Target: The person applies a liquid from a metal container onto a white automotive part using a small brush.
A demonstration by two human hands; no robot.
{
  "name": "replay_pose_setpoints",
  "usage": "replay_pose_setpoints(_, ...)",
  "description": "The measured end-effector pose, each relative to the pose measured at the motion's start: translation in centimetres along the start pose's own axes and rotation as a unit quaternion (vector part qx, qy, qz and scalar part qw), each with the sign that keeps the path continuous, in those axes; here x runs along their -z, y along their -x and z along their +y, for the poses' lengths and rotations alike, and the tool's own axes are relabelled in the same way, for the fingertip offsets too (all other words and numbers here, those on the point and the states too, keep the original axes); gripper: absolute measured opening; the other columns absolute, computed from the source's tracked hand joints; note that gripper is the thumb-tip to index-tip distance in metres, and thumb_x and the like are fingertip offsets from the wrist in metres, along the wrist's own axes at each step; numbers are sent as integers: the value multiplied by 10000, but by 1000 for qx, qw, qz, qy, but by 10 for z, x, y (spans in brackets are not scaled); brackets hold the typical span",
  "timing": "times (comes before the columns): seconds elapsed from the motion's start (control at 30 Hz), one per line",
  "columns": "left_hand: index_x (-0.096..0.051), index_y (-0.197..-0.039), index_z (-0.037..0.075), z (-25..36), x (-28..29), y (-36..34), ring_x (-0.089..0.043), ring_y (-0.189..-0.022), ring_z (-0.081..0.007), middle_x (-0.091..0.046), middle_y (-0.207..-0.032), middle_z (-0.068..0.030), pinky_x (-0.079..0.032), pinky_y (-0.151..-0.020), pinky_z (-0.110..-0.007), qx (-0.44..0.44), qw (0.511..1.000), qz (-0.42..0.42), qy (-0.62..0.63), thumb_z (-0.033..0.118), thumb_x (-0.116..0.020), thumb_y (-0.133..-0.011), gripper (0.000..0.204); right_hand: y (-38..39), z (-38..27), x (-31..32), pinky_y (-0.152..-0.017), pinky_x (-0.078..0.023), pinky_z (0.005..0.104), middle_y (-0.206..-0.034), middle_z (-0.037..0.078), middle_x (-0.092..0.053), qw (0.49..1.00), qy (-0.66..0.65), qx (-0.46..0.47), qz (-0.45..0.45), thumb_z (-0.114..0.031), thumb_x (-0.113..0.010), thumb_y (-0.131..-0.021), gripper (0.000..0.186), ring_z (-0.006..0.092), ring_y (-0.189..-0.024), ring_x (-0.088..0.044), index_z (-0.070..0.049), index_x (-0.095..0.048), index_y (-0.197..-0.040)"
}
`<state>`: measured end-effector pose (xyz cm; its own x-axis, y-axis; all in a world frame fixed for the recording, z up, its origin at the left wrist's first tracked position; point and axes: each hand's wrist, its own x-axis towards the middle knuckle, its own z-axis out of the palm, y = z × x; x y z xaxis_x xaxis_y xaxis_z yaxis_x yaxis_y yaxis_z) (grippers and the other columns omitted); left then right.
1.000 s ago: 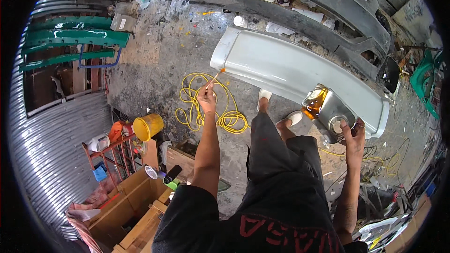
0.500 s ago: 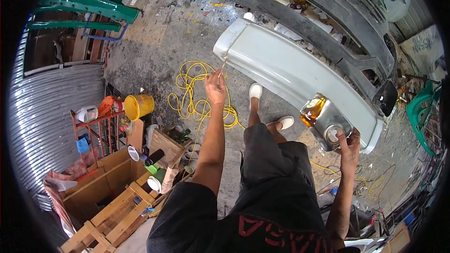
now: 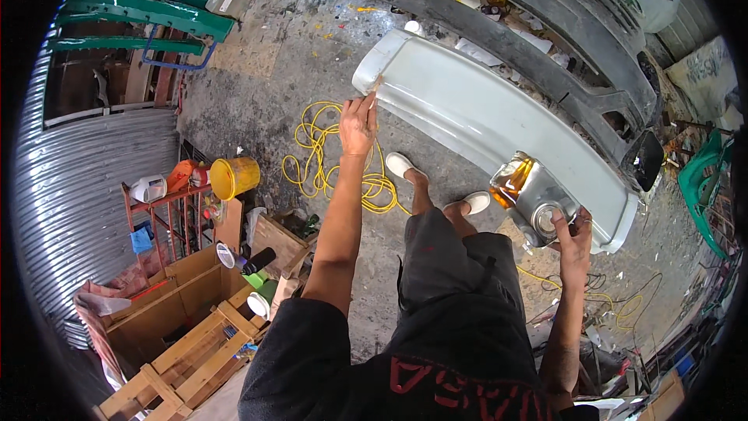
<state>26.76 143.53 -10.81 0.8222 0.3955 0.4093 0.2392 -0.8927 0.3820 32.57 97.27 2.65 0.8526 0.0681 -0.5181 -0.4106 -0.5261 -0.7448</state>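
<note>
A long, pale grey-white curved panel, like a car bumper [image 3: 475, 113], lies slantwise in front of me. At its left end my left hand [image 3: 358, 126] is closed around a thin stick, apparently a small brush [image 3: 379, 83], whose brownish tip is at the panel's edge. On the right, my right hand [image 3: 573, 240] grips a silver metal can [image 3: 549, 191] with a round cap. The can's far side is cut open and shows amber liquid inside. It is held over the panel's near edge; the fingers under it are partly hidden.
A yellow cable [image 3: 312, 148] lies coiled on the stained floor by my feet. Dark bumpers [image 3: 538, 70] stand beyond the panel. At left are a yellow bucket [image 3: 234, 178], a red metal rack [image 3: 160, 206] and a wooden crate [image 3: 183, 359]. Green parts [image 3: 148, 8] stand far left.
My left hand has moved up close to the panel's left end with the stick. The can has shifted slightly left in my right hand. My left foot has stepped left and nearer.
</note>
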Motion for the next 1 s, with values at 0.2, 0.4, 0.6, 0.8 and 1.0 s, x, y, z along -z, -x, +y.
replay_pose_setpoints(0.2,-688,-1080,17,31,-27,18,-588,-803,-340,-657,-881,-138,-494,-753,-437,-57,998,-21,-8,72,-625,-866,229,1,1,-2,-619,-546,283,-1356,211,-508,1000,-10,2,-5,-417,-698,-847,865,218,-1059,-592,37,-308,-1471)
replay_pose_setpoints(0.4,-733,-999,36,43,-35,6,-624,-730,-290,-648,-774,-175,-494,-669,-400,33,988,-81,129,89,-591,-914,174,9,-11,-7,-706,-478,267,-995,93,-615,997,-60,-3,53,-302,-740,-852,637,149,-817,-564,53,-468,-1306)
replay_pose_setpoints(0.6,-714,-1000,14,10,-19,-39,-608,-693,-317,-639,-763,-186,-494,-669,-422,36,999,-20,35,73,-603,-877,175,10,10,7,-584,-487,268,-979,79,-600,994,-86,-13,67,-342,-748,-843,658,131,-804,-552,33,-470,-1307)
replay_pose_setpoints(0.8,-699,-985,0,109,-67,30,-621,-787,-335,-651,-855,-154,-518,-716,-428,-73,991,-85,72,35,-670,-781,209,19,46,39,-589,-520,294,-1064,85,-599,987,-86,-66,118,-378,-730,-854,660,152,-885,-581,-5,-463,-1328)
replay_pose_setpoints(1.0,-718,-964,34,141,-73,32,-646,-756,-344,-679,-840,-159,-525,-700,-425,62,968,-132,203,91,-641,-842,155,28,61,65,-659,-575,351,-1130,144,-599,983,-63,-99,142,-443,-692,-874,676,217,-1037,-625,11,-445,-1309)
